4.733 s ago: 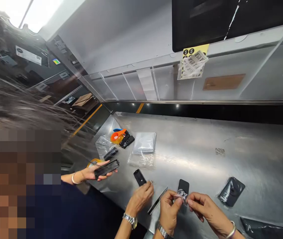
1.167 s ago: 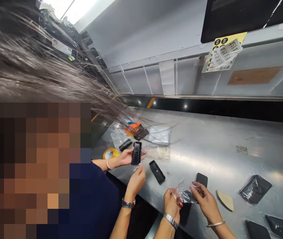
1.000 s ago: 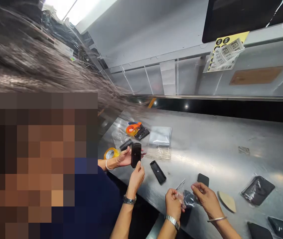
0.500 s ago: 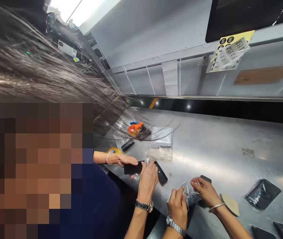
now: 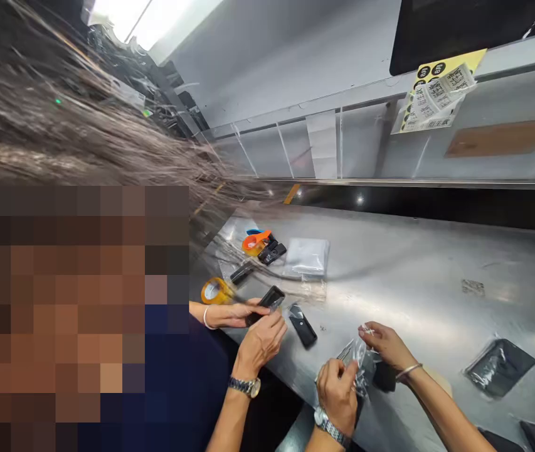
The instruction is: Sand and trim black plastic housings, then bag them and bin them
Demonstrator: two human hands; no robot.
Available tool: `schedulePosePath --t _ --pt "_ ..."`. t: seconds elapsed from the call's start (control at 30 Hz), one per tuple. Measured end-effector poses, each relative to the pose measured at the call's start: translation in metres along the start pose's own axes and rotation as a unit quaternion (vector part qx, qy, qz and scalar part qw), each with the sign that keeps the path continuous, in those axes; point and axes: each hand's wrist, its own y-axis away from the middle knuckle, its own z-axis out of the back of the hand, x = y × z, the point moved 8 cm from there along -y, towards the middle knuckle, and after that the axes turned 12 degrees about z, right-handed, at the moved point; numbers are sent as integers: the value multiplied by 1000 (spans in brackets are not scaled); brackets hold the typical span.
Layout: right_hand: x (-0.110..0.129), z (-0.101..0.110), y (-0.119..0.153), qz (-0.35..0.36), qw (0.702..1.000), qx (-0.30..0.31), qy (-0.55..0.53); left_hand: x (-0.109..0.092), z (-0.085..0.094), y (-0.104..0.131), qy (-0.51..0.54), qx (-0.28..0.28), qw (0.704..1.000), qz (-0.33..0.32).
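Our left hand [image 5: 337,388] and right hand [image 5: 387,345] both pinch the clear bag [image 5: 364,365], close to the near edge of the worktop [image 5: 413,282]. If we pull too hard, the bag could rip or slip, and our right hand could bump the black piece [image 5: 384,378].

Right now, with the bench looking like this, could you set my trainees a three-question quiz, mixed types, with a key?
1. True or false: a watch is on the wrist of the person's right hand.
2. The person's left hand holds: a) sticker sheet; b) clear plastic film; c) brown cardboard.
3. Fill in: the tape roll is nearest the ____.

Key: 1. False, a bangle. 2. b. 3. Co-worker's left hand.
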Motion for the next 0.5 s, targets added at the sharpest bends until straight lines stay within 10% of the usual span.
schedulePosePath --t 0.1,0.23,0.37,0.5 --pt "-8 -2 -4 -24 999 6 30 22 13 -2 355 36 922 146" --pt "-22 11 6 -65 990 -41 115 67 36 -6 822 86 485 285" --pt "-33 28 33 -76 959 -77 263 105 75 -24 922 137 211 296" --pt "-38 27 57 -82 916 -86 384 102 91 -26 922 168 -147 315"
